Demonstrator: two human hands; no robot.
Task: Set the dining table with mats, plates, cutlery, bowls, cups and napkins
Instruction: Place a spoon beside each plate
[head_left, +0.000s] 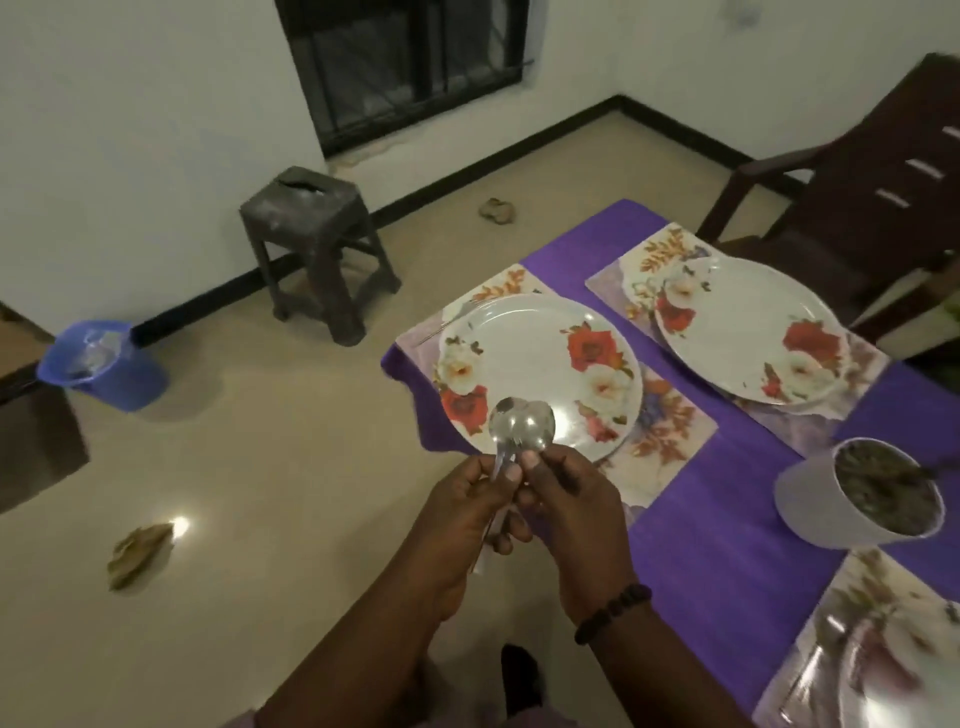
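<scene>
Spoons (521, 425) sit bunched in both hands over the near rim of the nearest flowered plate (537, 366) — left hand (467, 512) curled round the handles, right hand (569, 501) pinching them with its fingers just below the bowls. That plate lies on a floral mat (667, 423) on the purple tabletop (727, 525). A second plate (750, 330) rests on its own mat beyond — a white pot (810, 501) stands to the right.

Spoon handles (496, 525) hidden in hands; nearest mat (878, 649) cut off by frame edge, blurred.
</scene>
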